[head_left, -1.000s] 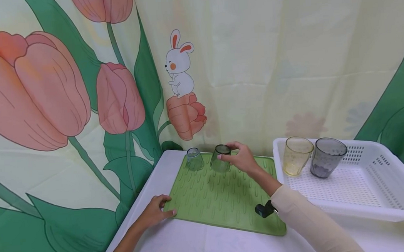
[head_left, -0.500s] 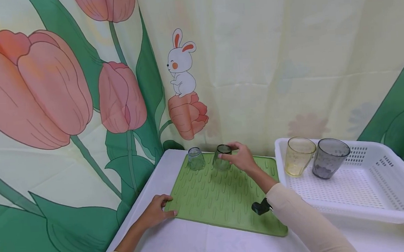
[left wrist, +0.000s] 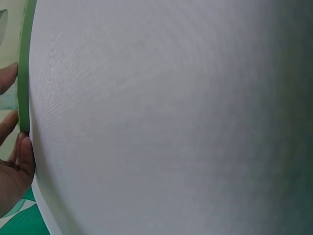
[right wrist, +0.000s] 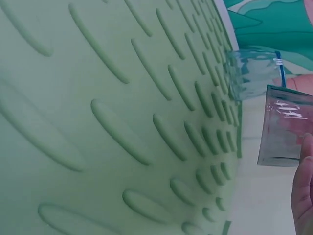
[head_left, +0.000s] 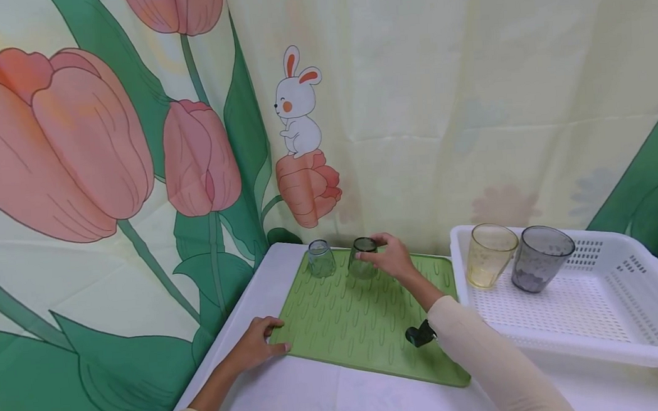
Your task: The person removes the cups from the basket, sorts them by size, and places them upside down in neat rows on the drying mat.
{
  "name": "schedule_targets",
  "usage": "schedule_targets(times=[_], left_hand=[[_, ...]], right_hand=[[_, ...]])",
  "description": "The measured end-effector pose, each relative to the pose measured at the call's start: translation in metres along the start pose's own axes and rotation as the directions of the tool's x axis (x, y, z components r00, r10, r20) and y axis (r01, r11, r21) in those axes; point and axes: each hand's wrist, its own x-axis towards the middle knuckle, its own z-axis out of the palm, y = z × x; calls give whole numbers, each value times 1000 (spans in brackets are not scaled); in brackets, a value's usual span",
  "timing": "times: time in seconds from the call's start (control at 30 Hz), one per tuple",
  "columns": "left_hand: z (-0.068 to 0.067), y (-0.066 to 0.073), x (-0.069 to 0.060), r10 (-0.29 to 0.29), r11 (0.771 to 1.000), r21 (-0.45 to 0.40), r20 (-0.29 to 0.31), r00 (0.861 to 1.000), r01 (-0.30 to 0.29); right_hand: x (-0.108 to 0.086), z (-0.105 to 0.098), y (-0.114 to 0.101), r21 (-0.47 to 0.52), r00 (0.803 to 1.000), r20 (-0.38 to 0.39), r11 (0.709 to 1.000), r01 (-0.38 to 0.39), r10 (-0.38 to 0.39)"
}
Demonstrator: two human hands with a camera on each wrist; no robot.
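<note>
My right hand holds a dark greenish drinking glass above the back of the green ridged mat. Thumb and fingers sit on opposite sides of this glass, near its top end. In the right wrist view the glass appears apart from the mat, its wider end facing it. To its left, a pale bluish glass stands on the mat with its narrow end up. My left hand rests at the mat's front left corner, thumb and fingertips touching it. The left wrist view has these fingers at the mat edge.
A white perforated basket stands right of the mat. Inside, at its left end, a yellow glass and a grey glass stand side by side. White cloth covers the table. A tulip-print curtain hangs behind.
The view has shifted slightly, so everything sits a little further right. My right forearm has swung slightly inward; its hand keeps hold of the dark glass. The left hand stays at the corner.
</note>
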Motion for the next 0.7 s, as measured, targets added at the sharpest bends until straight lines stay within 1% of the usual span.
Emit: schedule_targets(times=[0.27, 0.33, 0.5, 0.7], left_hand=[[-1, 3, -3, 10, 1000, -14, 3, 1000, -10], [0, 2, -3, 14, 1000, -18, 7, 1000, -14], [1, 1, -5, 20, 1000, -19, 18, 1000, -20], [-6, 6, -5, 46, 999, -16, 20, 999, -46]], right_hand=[[5, 7, 5, -69, 1000, -22, 998, -10, 8], [5, 9, 7, -105, 999, -33, 994, -8, 5], [7, 13, 15, -184, 999, -49, 983, 11, -20], [11, 14, 15, -222, 997, -50, 974, 43, -56]])
